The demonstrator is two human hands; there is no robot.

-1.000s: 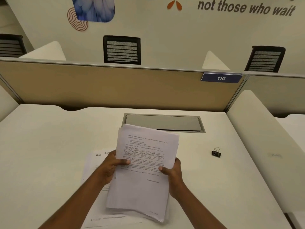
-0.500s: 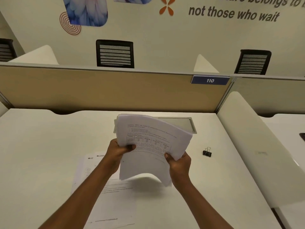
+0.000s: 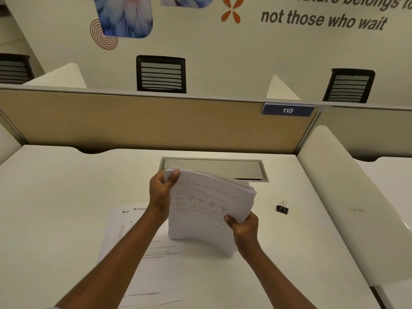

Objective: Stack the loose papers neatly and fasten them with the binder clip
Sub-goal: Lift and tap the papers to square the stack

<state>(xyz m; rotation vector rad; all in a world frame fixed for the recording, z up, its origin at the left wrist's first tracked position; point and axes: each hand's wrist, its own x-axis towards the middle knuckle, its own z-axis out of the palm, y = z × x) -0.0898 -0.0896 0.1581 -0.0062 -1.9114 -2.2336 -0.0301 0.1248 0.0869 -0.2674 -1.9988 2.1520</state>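
A stack of printed white papers [image 3: 205,204] stands on its lower edge on the desk, bowed and leaning away from me. My left hand [image 3: 161,192] grips its upper left corner, thumb on the front sheet. My right hand [image 3: 244,226] pinches its right edge lower down. The sheets fan unevenly at the upper right corner. Other loose printed sheets [image 3: 142,262] lie flat on the desk below my left forearm. A small black binder clip [image 3: 282,208] with wire handles sits on the desk to the right of the stack, apart from both hands.
The white desk [image 3: 55,208] has a metal cable hatch [image 3: 223,169] just behind the stack. A tan partition [image 3: 133,123] with a blue "110" tag closes the back. A white side divider [image 3: 347,197] runs along the right edge.
The stack went from lying tilted in both hands to upright on its lower edge. My left hand slid up to the top left corner. The camera view shifted slightly.
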